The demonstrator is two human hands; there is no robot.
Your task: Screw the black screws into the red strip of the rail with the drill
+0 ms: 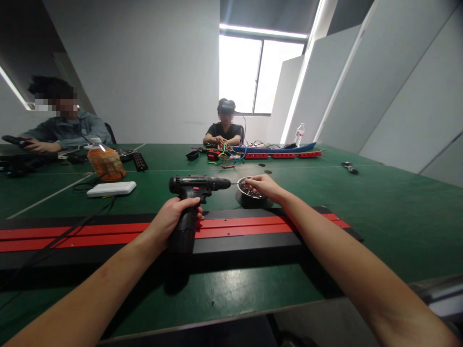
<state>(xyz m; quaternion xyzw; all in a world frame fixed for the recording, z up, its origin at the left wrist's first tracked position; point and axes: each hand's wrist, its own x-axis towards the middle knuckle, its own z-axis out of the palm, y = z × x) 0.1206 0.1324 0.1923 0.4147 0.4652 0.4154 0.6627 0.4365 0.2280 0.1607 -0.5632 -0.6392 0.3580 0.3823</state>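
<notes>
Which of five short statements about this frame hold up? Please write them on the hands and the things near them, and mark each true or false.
1. The left hand holds the drill. True.
2. The right hand is also on the drill's handle. False: the right hand is at the tip of the bit.
3. The bowl is empty. False: small pieces lie in the bowl.
4. A white box lies to the left of the drill. True.
5. The table is white. False: the table is green.
</notes>
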